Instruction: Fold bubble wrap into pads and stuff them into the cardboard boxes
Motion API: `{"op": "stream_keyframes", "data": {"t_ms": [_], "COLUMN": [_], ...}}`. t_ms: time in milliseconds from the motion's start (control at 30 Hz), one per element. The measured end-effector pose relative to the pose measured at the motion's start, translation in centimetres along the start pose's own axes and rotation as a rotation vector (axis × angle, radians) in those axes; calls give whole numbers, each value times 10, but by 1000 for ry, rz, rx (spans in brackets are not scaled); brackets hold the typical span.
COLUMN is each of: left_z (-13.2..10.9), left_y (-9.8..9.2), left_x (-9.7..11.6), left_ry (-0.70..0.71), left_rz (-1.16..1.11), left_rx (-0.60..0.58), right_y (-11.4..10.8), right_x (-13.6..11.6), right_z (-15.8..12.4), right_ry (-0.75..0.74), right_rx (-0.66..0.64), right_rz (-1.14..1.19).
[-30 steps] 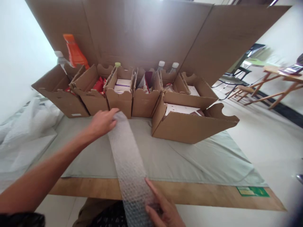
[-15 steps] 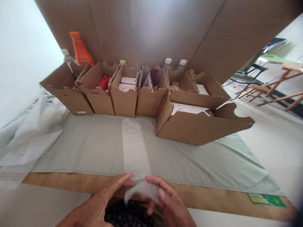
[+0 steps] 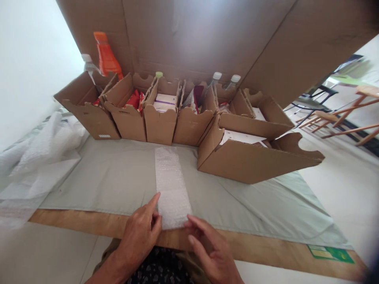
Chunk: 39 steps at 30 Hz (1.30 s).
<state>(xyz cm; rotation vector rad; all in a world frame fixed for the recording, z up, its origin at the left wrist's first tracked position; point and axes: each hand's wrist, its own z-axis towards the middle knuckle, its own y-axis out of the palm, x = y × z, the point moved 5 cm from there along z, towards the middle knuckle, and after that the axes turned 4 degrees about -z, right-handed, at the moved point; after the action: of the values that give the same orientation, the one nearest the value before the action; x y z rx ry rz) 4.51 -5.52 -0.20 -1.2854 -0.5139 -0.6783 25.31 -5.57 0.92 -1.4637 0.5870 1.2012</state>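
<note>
A strip of bubble wrap (image 3: pixel 173 177) lies flat on the grey-green cloth, its near end reaching the table's wooden front edge. A faint crease crosses it partway down, and the nearer part looks doubled over. My left hand (image 3: pixel 142 225) rests at the strip's left side, index finger stretched along the edge and thumb near the lower corner. At the lower right corner, my right hand (image 3: pixel 210 248) has its fingertips against or just beside the wrap, with thumb and fingers apart. Neither hand is visibly gripping it.
Several cardboard bins (image 3: pixel 161 126) with packets and bottles stand in a row behind the strip. Another cardboard bin (image 3: pixel 254 161) sits nearer on the right. Loose bubble wrap (image 3: pixel 50 150) is heaped at left. A tall cardboard panel (image 3: pixel 201 43) rises behind.
The strip's near end, lifted and curled between my hands before, now lies flat on the table. My left hand has moved forward to its left edge; my right hand has lowered beside it.
</note>
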Motion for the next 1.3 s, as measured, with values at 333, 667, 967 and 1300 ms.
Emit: {"op": "stream_keyframes", "data": {"t_ms": [333, 667, 967, 1300], "left_z": [-11, -17, 2, -6], "left_y": [-18, -16, -5, -20], "left_x": [26, 17, 15, 30], "left_ry": [276, 156, 156, 262], "left_rz": [146, -20, 111, 51], "left_rx": [-1, -3, -46, -129], "right_y": [5, 6, 2, -1], "right_x": [-18, -18, -18, -13], "right_z": [23, 37, 8, 22], "right_ry": [-501, -214, -424, -269], "right_rx": [-63, -179, -28, -60], "right_rz": [-703, -493, -695, -419]}}
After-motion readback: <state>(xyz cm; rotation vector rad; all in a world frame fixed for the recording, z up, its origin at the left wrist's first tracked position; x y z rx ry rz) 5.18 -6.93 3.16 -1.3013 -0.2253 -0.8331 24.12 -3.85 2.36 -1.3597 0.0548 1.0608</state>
